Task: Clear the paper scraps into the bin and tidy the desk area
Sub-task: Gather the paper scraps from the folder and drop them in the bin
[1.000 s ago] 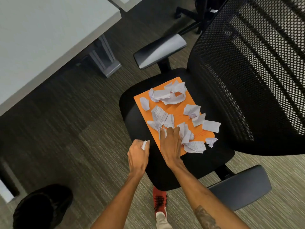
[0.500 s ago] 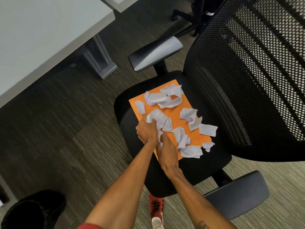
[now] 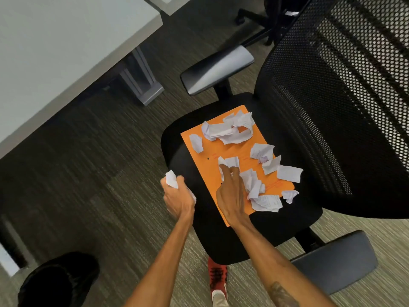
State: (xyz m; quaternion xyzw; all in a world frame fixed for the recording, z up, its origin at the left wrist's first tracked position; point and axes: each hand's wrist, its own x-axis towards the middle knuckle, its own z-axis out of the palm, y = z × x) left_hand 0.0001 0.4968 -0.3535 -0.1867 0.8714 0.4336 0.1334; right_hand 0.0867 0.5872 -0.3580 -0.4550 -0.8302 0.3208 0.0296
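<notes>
Several crumpled white paper scraps [image 3: 230,131] lie on an orange folder [image 3: 221,180] that rests on the black seat of an office chair [image 3: 287,218]. My left hand [image 3: 178,199] hovers off the seat's left edge, closed around a wad of paper scraps [image 3: 171,178] that pokes out above the fingers. My right hand [image 3: 231,196] rests on the folder's near part, its fingertips pinching a scrap [image 3: 231,162] near the folder's middle. More scraps [image 3: 261,196] lie just right of that hand.
A black bin [image 3: 57,282] lined with a dark bag stands on the carpet at the lower left. A grey desk [image 3: 55,52] fills the upper left, its metal leg [image 3: 141,78] near the chair. The chair's mesh back [image 3: 345,107] and two armrests [image 3: 217,68] flank the seat.
My left hand drew back from the folder to the seat's left edge with a bigger wad of scraps. My right hand reached forward onto a scrap at the folder's middle.
</notes>
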